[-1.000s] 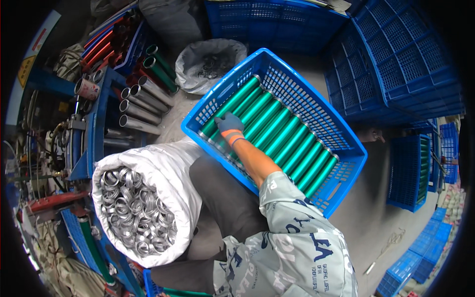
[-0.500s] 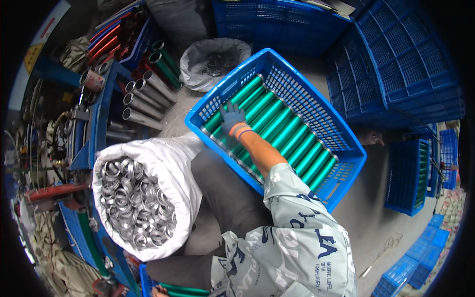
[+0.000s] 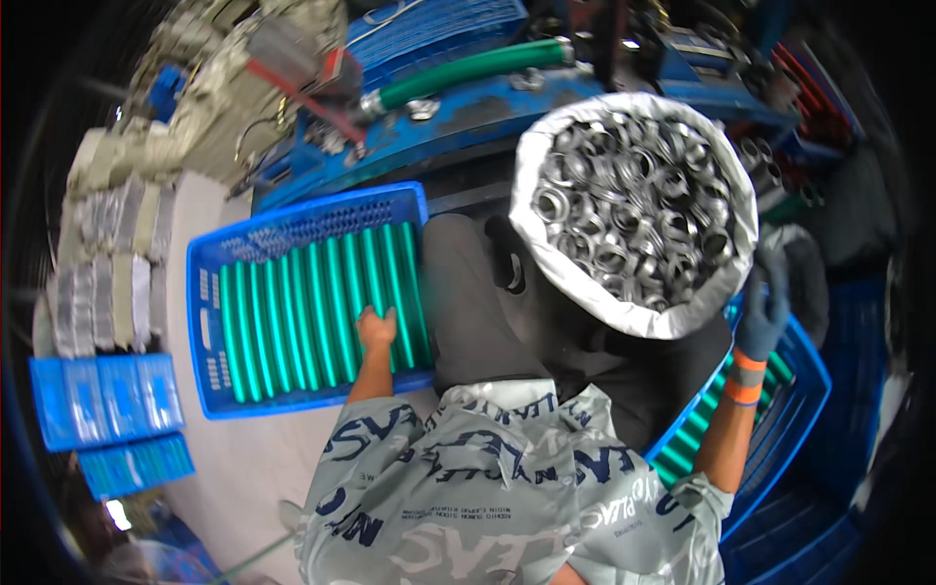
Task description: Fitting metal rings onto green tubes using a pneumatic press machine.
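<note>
In the blue basket [image 3: 198, 322] on my left, a row of shiny green metal tubes [image 3: 283, 322] lies side by side. My bare left hand [image 3: 377, 330] is down among them, its fingers curled over one tube toward the right end of the row. Raised beside the white sack [image 3: 639, 322] is my right hand [image 3: 763, 307], in a grey glove with an orange cuff. Its fingers point away from me, somewhat apart, and nothing shows in them. Below that arm, a second blue basket [image 3: 814, 385] holds more green tubes [image 3: 682, 453].
Silvery metal rings [image 3: 634, 210] fill the sack in front of my legs. Behind the left basket runs a blue metal bench [image 3: 439, 122] with a green tube [image 3: 473, 73] mounted on it. Blue crates [image 3: 107, 400] and bundled pieces [image 3: 102, 302] stand at the far left.
My view has swung left, bringing the left basket and my left hand into full sight. My right hand has lifted off the tubes in the right basket.
</note>
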A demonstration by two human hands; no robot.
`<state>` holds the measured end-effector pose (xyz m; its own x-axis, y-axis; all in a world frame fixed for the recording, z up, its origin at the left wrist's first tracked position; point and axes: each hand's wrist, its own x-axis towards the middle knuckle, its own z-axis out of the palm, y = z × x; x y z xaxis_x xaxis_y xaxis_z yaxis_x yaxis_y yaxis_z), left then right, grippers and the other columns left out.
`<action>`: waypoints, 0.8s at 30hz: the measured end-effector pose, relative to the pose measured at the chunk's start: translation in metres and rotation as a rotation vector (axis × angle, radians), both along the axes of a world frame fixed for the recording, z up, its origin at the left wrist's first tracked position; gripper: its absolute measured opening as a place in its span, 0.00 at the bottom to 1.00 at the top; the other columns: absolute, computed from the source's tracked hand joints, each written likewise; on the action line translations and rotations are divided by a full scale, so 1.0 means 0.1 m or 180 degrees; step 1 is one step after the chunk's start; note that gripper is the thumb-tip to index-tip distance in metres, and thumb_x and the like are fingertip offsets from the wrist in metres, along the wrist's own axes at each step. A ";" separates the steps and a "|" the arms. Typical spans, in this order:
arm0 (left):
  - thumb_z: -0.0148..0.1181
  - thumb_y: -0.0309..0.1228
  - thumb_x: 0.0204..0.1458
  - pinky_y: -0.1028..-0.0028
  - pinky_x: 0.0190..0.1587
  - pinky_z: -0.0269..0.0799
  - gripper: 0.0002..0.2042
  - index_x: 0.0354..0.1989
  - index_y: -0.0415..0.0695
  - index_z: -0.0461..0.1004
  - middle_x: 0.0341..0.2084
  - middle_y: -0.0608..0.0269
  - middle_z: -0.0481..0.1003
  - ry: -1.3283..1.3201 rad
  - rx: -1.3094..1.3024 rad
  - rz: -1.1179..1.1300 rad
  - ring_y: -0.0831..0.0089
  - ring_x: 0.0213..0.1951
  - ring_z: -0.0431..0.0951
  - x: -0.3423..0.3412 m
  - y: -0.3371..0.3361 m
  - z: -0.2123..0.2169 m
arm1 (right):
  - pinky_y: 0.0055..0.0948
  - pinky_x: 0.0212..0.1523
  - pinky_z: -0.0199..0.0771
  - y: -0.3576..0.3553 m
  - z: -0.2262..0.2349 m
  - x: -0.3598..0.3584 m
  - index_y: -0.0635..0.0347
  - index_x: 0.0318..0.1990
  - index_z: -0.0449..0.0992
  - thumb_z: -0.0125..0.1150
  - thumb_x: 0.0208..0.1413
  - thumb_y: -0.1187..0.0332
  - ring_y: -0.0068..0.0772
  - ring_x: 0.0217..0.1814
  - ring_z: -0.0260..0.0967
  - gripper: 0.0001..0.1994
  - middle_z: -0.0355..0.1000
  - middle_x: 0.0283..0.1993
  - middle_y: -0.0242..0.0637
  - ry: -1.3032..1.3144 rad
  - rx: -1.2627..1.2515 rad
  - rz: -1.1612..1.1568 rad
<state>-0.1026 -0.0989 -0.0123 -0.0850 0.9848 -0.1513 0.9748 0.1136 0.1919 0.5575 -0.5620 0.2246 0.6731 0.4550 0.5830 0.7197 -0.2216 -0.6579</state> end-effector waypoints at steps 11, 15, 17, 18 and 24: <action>0.77 0.38 0.59 0.43 0.81 0.64 0.35 0.73 0.36 0.74 0.77 0.33 0.69 -0.0210 0.1840 -0.0376 0.36 0.78 0.67 -0.44 0.74 0.88 | 0.58 0.72 0.80 1.63 -0.20 -0.70 0.47 0.74 0.83 0.77 0.61 0.51 0.68 0.77 0.75 0.34 0.68 0.86 0.56 -0.0103 -0.2724 0.0862; 0.77 0.41 0.56 0.35 0.78 0.62 0.37 0.73 0.36 0.73 0.78 0.33 0.67 0.0770 0.2404 0.0281 0.38 0.81 0.64 -1.73 1.29 1.60 | 0.58 0.65 0.84 1.77 -0.10 -0.94 0.42 0.75 0.83 0.76 0.62 0.55 0.65 0.72 0.79 0.32 0.71 0.83 0.52 -0.0418 -0.2647 0.0855; 0.78 0.41 0.56 0.34 0.79 0.60 0.41 0.77 0.38 0.70 0.80 0.37 0.66 0.0896 0.2186 0.0758 0.40 0.83 0.61 -2.25 1.45 1.92 | 0.58 0.65 0.83 1.79 -0.07 -0.97 0.42 0.73 0.85 0.77 0.61 0.54 0.64 0.71 0.79 0.31 0.71 0.84 0.51 -0.0591 -0.2873 0.0835; 0.78 0.42 0.57 0.34 0.81 0.57 0.42 0.79 0.40 0.68 0.81 0.37 0.64 0.0979 0.2096 0.0956 0.40 0.84 0.59 -2.50 1.53 2.07 | 0.58 0.65 0.83 1.77 -0.08 -0.96 0.43 0.71 0.87 0.77 0.61 0.54 0.64 0.71 0.79 0.30 0.71 0.84 0.51 -0.0668 -0.3004 0.0867; 0.87 0.52 0.50 0.32 0.85 0.50 0.61 0.89 0.49 0.54 0.86 0.46 0.59 0.0955 0.0779 0.1833 0.48 0.89 0.52 -3.37 1.60 2.62 | 0.59 0.72 0.76 1.82 -0.09 -1.14 0.61 0.57 0.91 0.82 0.54 0.58 0.67 0.74 0.75 0.25 0.74 0.80 0.60 -0.0578 -0.2740 0.0842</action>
<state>-0.4394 0.0612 0.2496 -0.6077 0.7732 0.1811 0.7873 0.6165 0.0095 0.4439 -0.3800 0.2156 0.4162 0.9074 0.0582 0.8930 -0.3959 -0.2139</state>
